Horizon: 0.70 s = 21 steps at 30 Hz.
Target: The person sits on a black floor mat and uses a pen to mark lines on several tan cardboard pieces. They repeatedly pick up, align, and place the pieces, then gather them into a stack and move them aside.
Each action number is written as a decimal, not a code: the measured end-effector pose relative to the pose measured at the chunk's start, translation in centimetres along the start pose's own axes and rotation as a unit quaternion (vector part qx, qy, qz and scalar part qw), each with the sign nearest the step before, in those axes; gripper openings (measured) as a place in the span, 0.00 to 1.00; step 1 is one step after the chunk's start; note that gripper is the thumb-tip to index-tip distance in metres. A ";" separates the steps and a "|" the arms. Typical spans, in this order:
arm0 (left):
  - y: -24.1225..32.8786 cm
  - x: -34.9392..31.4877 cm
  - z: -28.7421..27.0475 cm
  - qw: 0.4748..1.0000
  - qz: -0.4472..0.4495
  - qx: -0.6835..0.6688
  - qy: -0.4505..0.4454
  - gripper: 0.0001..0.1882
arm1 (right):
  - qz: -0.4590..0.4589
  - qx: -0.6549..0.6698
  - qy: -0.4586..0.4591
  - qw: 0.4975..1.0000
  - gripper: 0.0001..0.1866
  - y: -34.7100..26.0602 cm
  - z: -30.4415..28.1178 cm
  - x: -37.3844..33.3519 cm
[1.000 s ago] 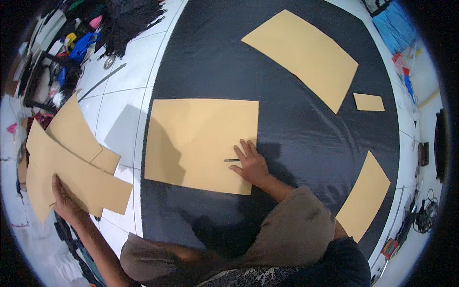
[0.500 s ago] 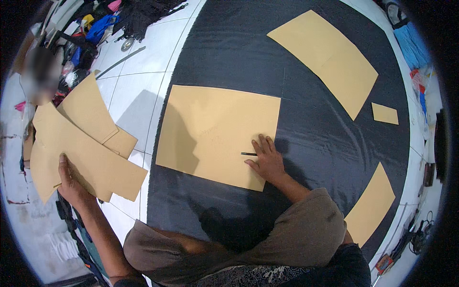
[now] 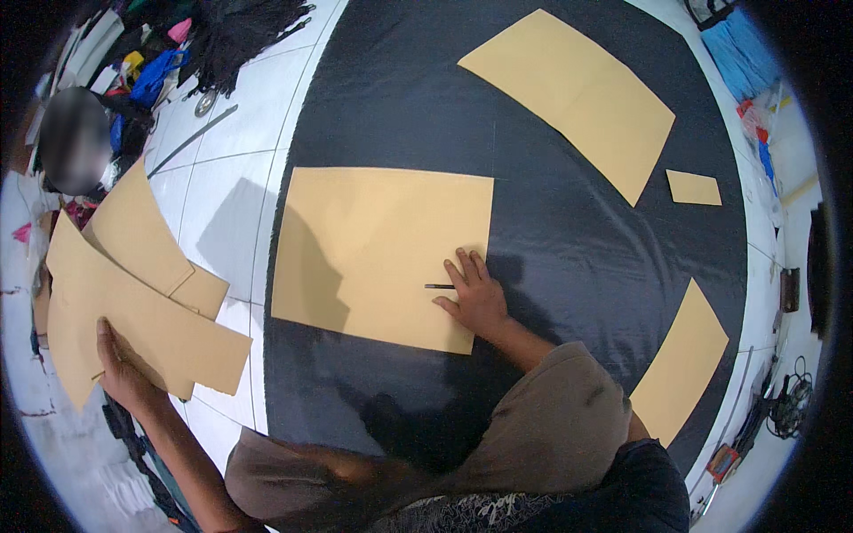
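Note:
A stack of tan card pattern pieces (image 3: 151,306) with curved and straight edges is in my left hand (image 3: 129,373), thumb on top, fingers hidden beneath. It is held at the left beside the dark cloth. My right hand (image 3: 475,298) lies with spread fingers on the right part of a large, roughly rectangular tan card piece (image 3: 382,240), which rests on the black fabric (image 3: 400,107). A thin dark pen (image 3: 437,286) pokes out from under this hand, between thumb and forefinger; its other end is hidden.
More tan pieces lie on the fabric: a large curved one (image 3: 577,102) at the far right, a small one (image 3: 695,188) and a slanted one (image 3: 682,369) at right. White floor tiles (image 3: 258,98) border the fabric; a flat strip (image 3: 194,140) and black fringed cloth (image 3: 235,40) lie there.
The view has turned slightly, so the fabric and its card pieces appear farther left. My left hand and its stack appear a little lower. My right hand stays on the rectangular card piece.

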<state>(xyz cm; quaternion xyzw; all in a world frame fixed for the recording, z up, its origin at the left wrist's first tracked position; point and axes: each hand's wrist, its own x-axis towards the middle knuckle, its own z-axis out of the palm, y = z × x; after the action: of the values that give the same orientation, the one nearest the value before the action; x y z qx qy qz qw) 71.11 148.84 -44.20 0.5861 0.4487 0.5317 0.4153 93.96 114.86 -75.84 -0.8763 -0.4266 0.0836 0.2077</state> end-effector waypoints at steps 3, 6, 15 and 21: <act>0.1 -0.5 0.9 1.000 0.017 0.024 -0.003 0.24 | -0.001 -0.004 0.008 1.000 0.38 0.2 0.1 0.1; 0.0 0.1 0.1 0.999 -0.017 0.027 -0.001 0.25 | 0.002 -0.002 0.001 1.000 0.38 0.2 0.1 0.1; 0.5 -0.1 0.4 1.000 -0.012 0.017 -0.008 0.24 | 0.066 -0.033 -0.103 0.992 0.36 2.4 -4.9 -2.3; -0.7 2.5 -1.4 0.990 0.056 0.098 -0.085 0.26 | 0.107 -0.039 -0.092 0.989 0.37 7.6 -9.0 -9.0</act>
<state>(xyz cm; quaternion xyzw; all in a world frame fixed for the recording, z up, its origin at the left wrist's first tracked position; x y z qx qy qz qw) 69.74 151.48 -44.14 0.6910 0.4285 0.4560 0.3619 96.66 101.00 -71.35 -0.9128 -0.3510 0.1691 0.1226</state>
